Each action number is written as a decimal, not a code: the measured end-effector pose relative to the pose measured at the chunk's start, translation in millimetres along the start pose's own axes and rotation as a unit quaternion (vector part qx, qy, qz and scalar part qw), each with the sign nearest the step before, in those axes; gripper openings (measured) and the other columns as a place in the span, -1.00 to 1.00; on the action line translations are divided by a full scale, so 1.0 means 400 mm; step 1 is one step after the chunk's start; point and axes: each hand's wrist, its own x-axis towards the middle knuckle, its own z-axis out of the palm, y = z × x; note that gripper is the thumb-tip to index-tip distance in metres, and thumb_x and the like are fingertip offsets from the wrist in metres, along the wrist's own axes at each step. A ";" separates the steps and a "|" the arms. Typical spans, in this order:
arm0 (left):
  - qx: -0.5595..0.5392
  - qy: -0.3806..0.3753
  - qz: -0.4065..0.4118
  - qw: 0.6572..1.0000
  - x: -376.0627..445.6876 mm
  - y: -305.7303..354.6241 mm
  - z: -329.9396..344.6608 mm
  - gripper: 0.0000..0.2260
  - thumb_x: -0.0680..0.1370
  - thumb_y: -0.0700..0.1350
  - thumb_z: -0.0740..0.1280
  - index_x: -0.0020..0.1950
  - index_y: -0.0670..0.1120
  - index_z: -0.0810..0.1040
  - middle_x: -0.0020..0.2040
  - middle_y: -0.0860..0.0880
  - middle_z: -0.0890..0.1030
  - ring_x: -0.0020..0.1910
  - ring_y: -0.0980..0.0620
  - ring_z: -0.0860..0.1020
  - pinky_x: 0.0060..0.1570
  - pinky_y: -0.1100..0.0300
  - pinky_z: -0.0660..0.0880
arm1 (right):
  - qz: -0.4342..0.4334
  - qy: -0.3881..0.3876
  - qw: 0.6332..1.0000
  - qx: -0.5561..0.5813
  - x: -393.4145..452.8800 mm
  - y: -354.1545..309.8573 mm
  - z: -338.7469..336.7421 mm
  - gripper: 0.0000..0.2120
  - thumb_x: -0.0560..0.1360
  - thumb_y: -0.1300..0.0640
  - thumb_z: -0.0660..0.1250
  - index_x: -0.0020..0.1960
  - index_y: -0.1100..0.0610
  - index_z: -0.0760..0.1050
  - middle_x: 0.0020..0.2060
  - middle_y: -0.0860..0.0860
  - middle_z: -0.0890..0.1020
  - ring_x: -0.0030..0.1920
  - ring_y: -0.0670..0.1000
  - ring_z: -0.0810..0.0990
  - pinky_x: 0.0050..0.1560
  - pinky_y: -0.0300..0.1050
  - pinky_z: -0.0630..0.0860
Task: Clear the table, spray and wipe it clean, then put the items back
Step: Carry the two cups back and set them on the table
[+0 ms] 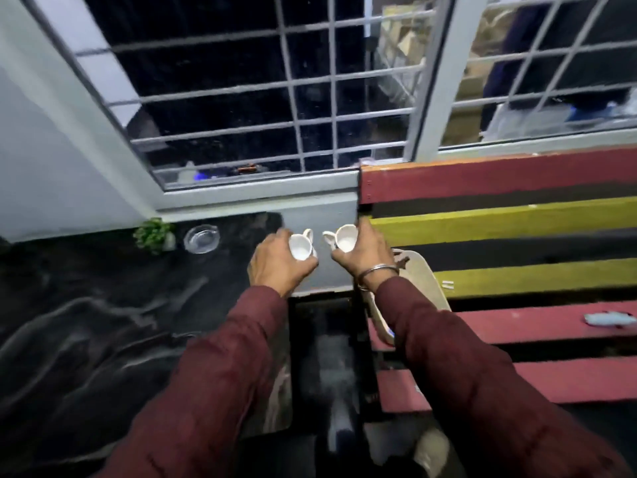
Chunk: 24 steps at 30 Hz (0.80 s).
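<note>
Your left hand [279, 262] gripped a small white cup [300, 246], fingers curled round its body, the handle pointing toward the window and the mouth tipped up at you. Your right hand [363, 251] gripped a second white cup [344, 238] the same way, its handle turned toward the first cup, so the two handles sat near each other without touching. You held both cups in the air over the gap between the black marbled table [103, 322] and the slatted bench [499, 222], just in front of the grey wall below the barred window [275, 98]. Both of your sleeves [224, 374] were dark red, and a metal bangle [377, 271] circled your right wrist. On the table's far edge, close to the wall, stood a small green plant [153, 234] with a clear glass ashtray [201, 239] just beside it on the right. On the bench, a cream tray [427, 281] lay at the near left end, partly hidden under your right forearm, and a pale blue cloth [608, 319] lay on a red slat toward the right edge. A small white object sat on a yellow slat; you could not tell what it was.
</note>
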 end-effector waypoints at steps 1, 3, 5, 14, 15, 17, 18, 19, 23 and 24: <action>-0.001 0.006 -0.006 1.000 -0.004 -0.037 -0.044 -0.50 0.33 0.19 0.45 0.19 -0.01 0.54 0.15 -0.12 0.62 0.14 -0.20 0.57 0.04 0.04 0.53 | -0.009 0.001 1.000 0.002 -0.014 -0.049 0.019 -0.45 0.24 -0.12 0.47 0.09 0.13 0.39 0.02 0.16 0.59 0.04 0.22 0.56 -0.07 -0.01 0.48; -0.004 0.024 -0.023 0.999 -0.018 -0.126 -0.140 -0.47 0.33 0.18 0.46 0.22 -0.01 0.52 0.16 -0.12 0.62 0.13 -0.20 0.58 0.03 0.03 0.54 | -0.027 -0.007 1.000 0.003 -0.048 -0.161 0.063 -0.46 0.24 -0.13 0.46 0.09 0.11 0.40 0.03 0.14 0.59 0.04 0.22 0.57 -0.06 -0.01 0.50; -0.009 0.039 -0.041 0.998 -0.032 -0.208 -0.222 -0.46 0.32 0.17 0.48 0.23 0.01 0.51 0.15 -0.11 0.64 0.12 -0.20 0.59 0.03 0.04 0.53 | -0.048 -0.023 0.999 0.007 -0.077 -0.260 0.103 -0.47 0.25 -0.12 0.46 0.08 0.11 0.40 0.03 0.13 0.59 0.03 0.22 0.56 -0.06 -0.01 0.50; -0.005 0.097 -0.130 0.987 -0.048 -0.524 -0.476 -0.36 0.30 0.15 0.53 0.31 -0.03 0.47 0.19 -0.11 0.64 0.15 -0.19 0.57 0.06 0.05 0.50 | -0.143 -0.096 0.984 0.036 -0.128 -0.592 0.301 -0.40 0.27 -0.12 0.48 0.20 0.10 0.40 0.12 0.12 0.57 0.09 0.20 0.55 0.01 -0.02 0.50; -0.004 0.104 -0.142 0.984 -0.044 -0.562 -0.493 -0.36 0.29 0.15 0.53 0.31 -0.03 0.47 0.19 -0.10 0.64 0.16 -0.18 0.57 0.06 0.06 0.50 | -0.146 -0.108 0.983 0.041 -0.128 -0.624 0.335 -0.40 0.27 -0.12 0.48 0.20 0.10 0.39 0.11 0.11 0.58 0.08 0.19 0.56 -0.01 -0.04 0.48; 0.002 0.112 -0.165 0.980 -0.032 -0.620 -0.525 -0.38 0.30 0.17 0.52 0.29 -0.01 0.48 0.18 -0.09 0.64 0.16 -0.17 0.57 0.04 0.08 0.48 | -0.152 -0.125 0.980 0.041 -0.116 -0.677 0.395 -0.42 0.27 -0.16 0.47 0.17 0.07 0.39 0.08 0.09 0.61 0.06 0.19 0.57 -0.06 -0.07 0.45; 0.007 0.113 -0.180 0.977 -0.025 -0.645 -0.541 -0.41 0.30 0.19 0.50 0.26 0.00 0.49 0.16 -0.09 0.64 0.16 -0.17 0.58 0.02 0.09 0.47 | -0.152 -0.132 0.979 0.038 -0.109 -0.700 0.420 -0.43 0.27 -0.19 0.46 0.15 0.05 0.40 0.07 0.08 0.61 0.06 0.18 0.58 -0.06 -0.07 0.45; 0.010 0.113 -0.194 0.974 -0.014 -0.671 -0.557 -0.43 0.31 0.21 0.49 0.24 0.02 0.50 0.15 -0.09 0.65 0.15 -0.17 0.58 0.01 0.09 0.47 | -0.153 -0.140 0.978 0.037 -0.098 -0.721 0.445 -0.44 0.26 -0.21 0.45 0.13 0.03 0.41 0.05 0.07 0.62 0.05 0.18 0.58 -0.06 -0.06 0.46; 0.034 0.106 -0.225 0.968 0.074 -0.807 -0.625 -0.51 0.29 0.29 0.44 0.12 0.07 0.53 0.09 -0.04 0.65 0.10 -0.13 0.60 -0.03 0.10 0.47 | -0.171 -0.171 0.970 0.031 -0.028 -0.821 0.561 -0.50 0.27 -0.15 0.47 0.12 0.03 0.47 0.04 0.06 0.63 0.05 0.16 0.59 -0.04 -0.09 0.46; 0.036 0.106 -0.230 0.967 0.093 -0.839 -0.637 -0.52 0.29 0.29 0.44 0.10 0.08 0.53 0.08 -0.02 0.65 0.09 -0.13 0.60 -0.01 0.09 0.49 | -0.174 -0.179 0.968 0.030 -0.012 -0.841 0.587 -0.50 0.28 -0.13 0.48 0.13 0.04 0.48 0.05 0.07 0.63 0.06 0.16 0.59 -0.03 -0.09 0.46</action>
